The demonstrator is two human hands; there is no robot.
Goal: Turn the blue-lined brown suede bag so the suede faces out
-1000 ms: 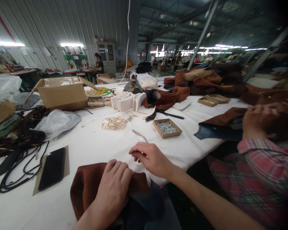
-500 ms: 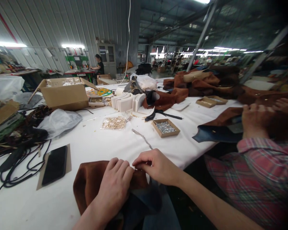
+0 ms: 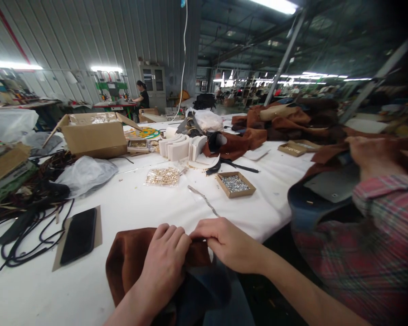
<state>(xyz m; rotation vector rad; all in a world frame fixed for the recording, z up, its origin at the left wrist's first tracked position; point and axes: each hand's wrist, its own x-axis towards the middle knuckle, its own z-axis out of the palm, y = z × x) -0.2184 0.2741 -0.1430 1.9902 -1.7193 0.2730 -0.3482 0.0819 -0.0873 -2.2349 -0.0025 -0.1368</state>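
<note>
A brown leather piece (image 3: 129,253) with a dark blue side lies bunched at the table's near edge. My left hand (image 3: 166,260) is closed over its upper edge, fingers curled around the leather. Close beside it, my right hand (image 3: 221,240) is closed at the same edge, its fingertips pressed on the leather; whether a small part is between them I cannot make out. Beyond my hands lie a thin grey strip (image 3: 204,199), an open box of silvery metal pieces (image 3: 236,184) and a clear bag of gold-coloured pieces (image 3: 162,176).
On the left are a black phone (image 3: 78,236), black cords (image 3: 30,244), a plastic bag (image 3: 86,174) and a cardboard box (image 3: 93,138). White padded pieces (image 3: 177,147) stand mid-table. At right, a co-worker in a plaid sleeve (image 3: 387,199) handles brown leather.
My right fingers have come down from a raised pinch onto the leather edge beside my left hand. The co-worker's hands and the leather they hold have shifted.
</note>
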